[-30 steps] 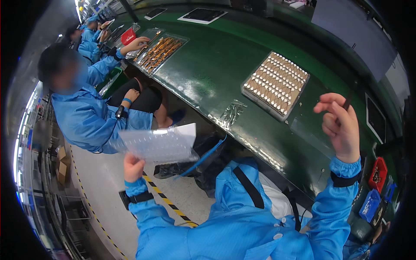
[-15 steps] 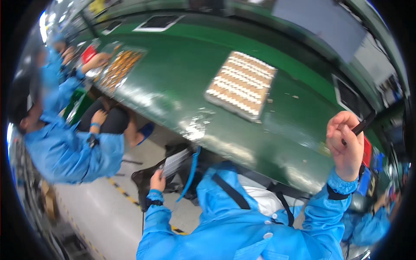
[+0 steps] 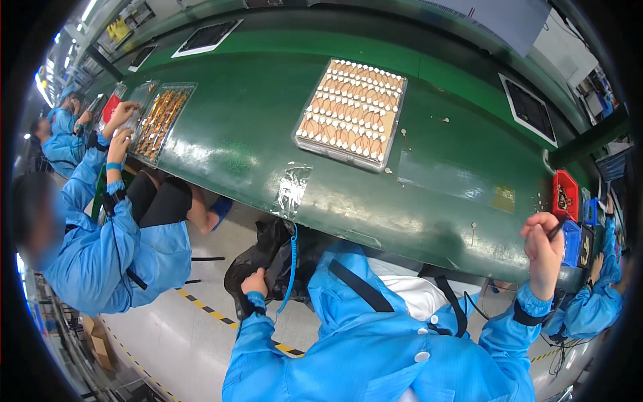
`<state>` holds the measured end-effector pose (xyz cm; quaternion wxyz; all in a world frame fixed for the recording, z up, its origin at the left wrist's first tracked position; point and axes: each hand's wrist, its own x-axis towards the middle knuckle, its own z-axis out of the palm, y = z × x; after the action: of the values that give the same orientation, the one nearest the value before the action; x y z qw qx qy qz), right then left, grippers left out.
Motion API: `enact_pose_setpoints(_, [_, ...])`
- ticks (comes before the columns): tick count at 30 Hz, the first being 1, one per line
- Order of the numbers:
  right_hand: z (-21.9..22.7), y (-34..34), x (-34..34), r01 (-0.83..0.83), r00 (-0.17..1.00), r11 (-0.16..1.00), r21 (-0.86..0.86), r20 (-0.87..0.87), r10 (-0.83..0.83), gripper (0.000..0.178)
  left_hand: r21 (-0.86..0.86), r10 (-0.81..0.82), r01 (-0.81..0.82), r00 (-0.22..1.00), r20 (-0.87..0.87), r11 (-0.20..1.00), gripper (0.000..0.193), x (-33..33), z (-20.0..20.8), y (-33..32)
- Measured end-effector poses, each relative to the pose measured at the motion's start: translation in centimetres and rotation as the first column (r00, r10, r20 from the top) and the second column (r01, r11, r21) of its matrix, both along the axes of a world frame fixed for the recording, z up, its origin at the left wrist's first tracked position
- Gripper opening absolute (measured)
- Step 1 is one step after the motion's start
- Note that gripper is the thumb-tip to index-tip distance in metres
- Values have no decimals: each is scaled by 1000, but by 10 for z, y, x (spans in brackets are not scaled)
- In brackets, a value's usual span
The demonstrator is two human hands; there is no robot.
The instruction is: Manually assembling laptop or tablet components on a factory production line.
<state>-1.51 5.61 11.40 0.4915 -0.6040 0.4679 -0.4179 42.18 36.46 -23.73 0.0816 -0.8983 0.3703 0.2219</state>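
My right hand (image 3: 544, 251) is raised over the near right part of the green bench (image 3: 241, 114), fingers curled around a dark, slim pen-like tool (image 3: 555, 230). Below the bench edge, my left hand (image 3: 254, 282) is curled beside a crumpled black plastic bag (image 3: 274, 241); whether it grips anything is hidden. Farther off on the bench lies a clear tray (image 3: 353, 155) of small white round parts with thin brown leads (image 3: 351, 100), set in rows. Several loose ones, such as one wired part (image 3: 473, 231), lie around it.
A red bin (image 3: 566, 191) and a blue bin (image 3: 571, 242) stand at the right edge. A blue coiled cord (image 3: 293, 261) hangs before the bench. At left, a co-worker (image 3: 110, 248) sits by a tray of orange parts (image 3: 163, 120). Another person (image 3: 589, 301) works at right.
A pale, shiny flat sheet that my left hand held no longer shows; that hand is now by the black bag. My right hand sits lower in the picture, still with the dark tool. The view has shifted.
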Motion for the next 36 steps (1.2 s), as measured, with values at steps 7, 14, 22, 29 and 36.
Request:
enact_pose_setpoints(7, [-38, -14, 2, -124, 723, 967, -224, -688, -67, 12, -648, 312, -267, 949, -46, 714, 30, 18, -28, -49])
enact_pose_setpoints(14, [-85, -15, 25, -190, 600, 930, -315, -787, -144, 19, -956, 324, -292, 908, -266, 34, 20, -27, 147, -108])
enact_pose_setpoints(22, [-90, -12, 23, -178, 570, 933, -313, -806, -161, 16, -984, -498, -126, 850, -172, 124, 15, -153, 262, -194])
enact_pose_setpoints(29, [-38, 11, 22, -20, 954, 920, 391, 282, -99, 11, -652, -689, -396, 65, -722, 647, 18, -249, 293, -264])
enact_pose_setpoints(36, [-34, 16, 4, 213, 916, 962, 174, 307, -258, 9, -350, -411, -295, -182, -893, 889, 12, -284, 301, -291])
